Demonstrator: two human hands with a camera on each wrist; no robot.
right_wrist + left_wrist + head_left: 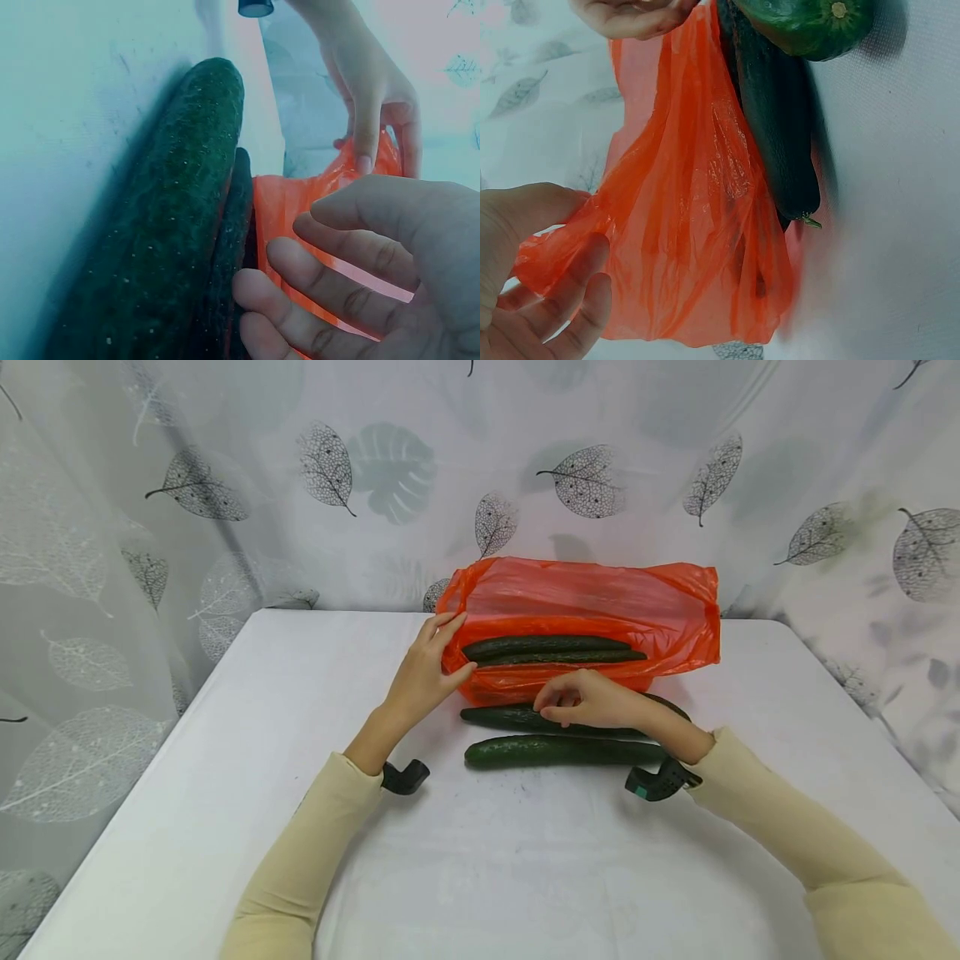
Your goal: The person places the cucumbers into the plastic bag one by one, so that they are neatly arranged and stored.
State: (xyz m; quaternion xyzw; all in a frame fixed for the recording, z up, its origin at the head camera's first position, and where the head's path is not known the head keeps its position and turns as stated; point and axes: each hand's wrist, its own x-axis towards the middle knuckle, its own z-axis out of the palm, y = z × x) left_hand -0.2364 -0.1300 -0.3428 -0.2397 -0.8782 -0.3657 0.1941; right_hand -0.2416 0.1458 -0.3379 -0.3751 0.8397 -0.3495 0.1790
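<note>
A red plastic bag [577,592] lies at the back of the white table, its mouth facing forward. Two dark green cucumbers [551,648] show inside it. My left hand [420,677] pinches the bag's left edge between thumb and fingers; the left wrist view shows the gathered plastic [562,247] there. In front of the bag, a cucumber [495,717] lies crosswise, partly hidden under my right hand [592,700]. Nearer still lies another thick cucumber [558,752]. The right hand hovers over the cucumbers with loosely bent fingers [360,296] and holds nothing.
A white cloth covers the table [480,868]. Behind it hangs a leaf-patterned curtain [420,460], which the bag's back side reaches. Dark wrist-worn devices sit below the left wrist [405,777] and the right wrist [658,781].
</note>
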